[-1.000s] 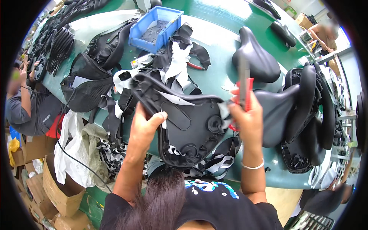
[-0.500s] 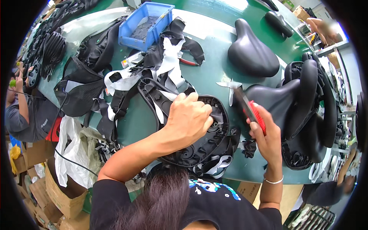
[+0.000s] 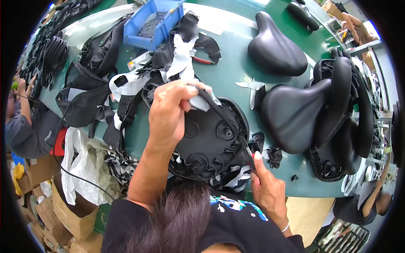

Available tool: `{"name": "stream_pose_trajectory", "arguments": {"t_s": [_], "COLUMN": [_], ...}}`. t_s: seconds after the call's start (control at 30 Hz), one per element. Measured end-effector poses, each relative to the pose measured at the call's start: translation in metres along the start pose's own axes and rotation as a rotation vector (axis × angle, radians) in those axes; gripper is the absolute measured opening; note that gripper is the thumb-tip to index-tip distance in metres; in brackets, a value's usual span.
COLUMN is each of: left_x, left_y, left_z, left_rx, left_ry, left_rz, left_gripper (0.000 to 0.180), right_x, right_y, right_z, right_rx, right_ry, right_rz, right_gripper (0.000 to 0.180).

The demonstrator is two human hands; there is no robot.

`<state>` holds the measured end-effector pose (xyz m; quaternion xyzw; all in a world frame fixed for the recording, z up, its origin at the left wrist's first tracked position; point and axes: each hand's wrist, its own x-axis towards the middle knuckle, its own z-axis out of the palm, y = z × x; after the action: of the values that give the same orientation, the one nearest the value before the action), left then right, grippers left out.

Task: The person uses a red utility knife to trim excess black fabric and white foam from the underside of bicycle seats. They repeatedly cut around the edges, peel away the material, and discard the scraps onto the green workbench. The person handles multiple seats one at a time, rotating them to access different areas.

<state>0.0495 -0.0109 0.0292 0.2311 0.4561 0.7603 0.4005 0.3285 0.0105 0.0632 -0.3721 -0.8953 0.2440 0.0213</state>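
A wide green counter (image 3: 236,71) fills the view, seen from above by a head camera. It is crowded with bicycle saddle parts. Finished black saddles (image 3: 276,44) lie at the far right, and a second group (image 3: 295,111) stands stacked just right of centre. A blue plastic bin (image 3: 154,19) sits at the far edge, with loose black and white cover scraps (image 3: 126,84) heaped to its left and front.

At the near edge, in front of the person, an upturned saddle base (image 3: 209,143) lies underside up, its black cover gathered in folds around the rim. The left hand (image 3: 171,111) reaches over it, its grip closed tight on a strip of excess cover material (image 3: 204,99) and lifting it away from the rim. The right hand (image 3: 265,189) sits at the near right edge of the base, its grip wrapped around a thin dark cutting tool (image 3: 244,147) whose blade lies along the rim; whether it is a knife or scissors cannot be told.

To do this trimming well, it seems best to keep the strip taut and pulled away from the base, so the blade meets stretched material. The cut should follow close to the rim without nicking the gathered folds, and the left fingers should stay clear of the blade's path.
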Motion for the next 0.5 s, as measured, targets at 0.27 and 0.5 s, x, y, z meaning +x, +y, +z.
{"name": "stream_pose_trajectory", "arguments": {"t_s": [0.27,0.5], "left_x": [-0.007,-0.007], "left_y": [-0.001,0.005], "left_z": [0.003,0.009], "left_rx": [0.472,0.537], "left_ry": [-0.220,-0.296], "left_rz": [-0.072,-0.025], "left_gripper": [0.032,0.034], "right_x": [0.058,0.123], "right_y": [0.011,0.005], "right_z": [-0.030,-0.035], "right_rx": [0.210,-0.211], "right_ry": [0.115,0.142], "right_rz": [-0.205,-0.543], "right_gripper": [0.046,0.059]}}
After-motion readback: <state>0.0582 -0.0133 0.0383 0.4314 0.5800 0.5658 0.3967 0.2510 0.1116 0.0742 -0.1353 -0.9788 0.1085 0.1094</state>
